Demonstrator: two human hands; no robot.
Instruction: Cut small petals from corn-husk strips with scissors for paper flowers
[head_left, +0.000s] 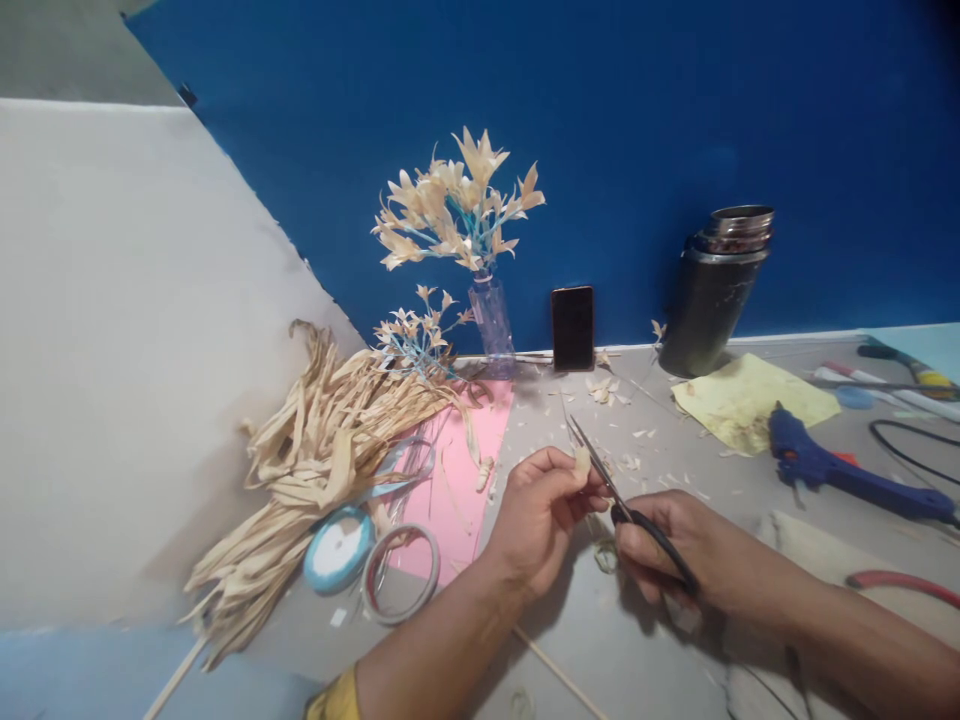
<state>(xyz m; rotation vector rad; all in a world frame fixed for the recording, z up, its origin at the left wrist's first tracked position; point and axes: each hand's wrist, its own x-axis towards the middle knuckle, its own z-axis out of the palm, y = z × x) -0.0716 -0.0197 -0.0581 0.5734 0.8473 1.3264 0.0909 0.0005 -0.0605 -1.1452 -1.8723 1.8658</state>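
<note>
My left hand point(544, 515) pinches a small pale piece of dried husk point(582, 464) between thumb and fingers. My right hand point(667, 550) is closed around the black handles of a pair of scissors point(609, 478). The blades point up and away, slightly apart, close beside the husk piece; whether they touch it I cannot tell. Pale husk scraps point(630, 462) lie scattered on the table beyond my hands. Behind them a clear bottle point(491, 315) holds a bunch of husk flowers point(450, 200) on blue stems.
At left lies a heap of dried husks point(315, 450), with a blue ribbon spool point(339, 550) and a tape roll point(400, 575) near pink paper point(450, 480). A phone point(572, 328) leans on the blue wall; a dark flask point(709, 300), yellow paper point(750, 395) and blue glue gun point(847, 470) are at right.
</note>
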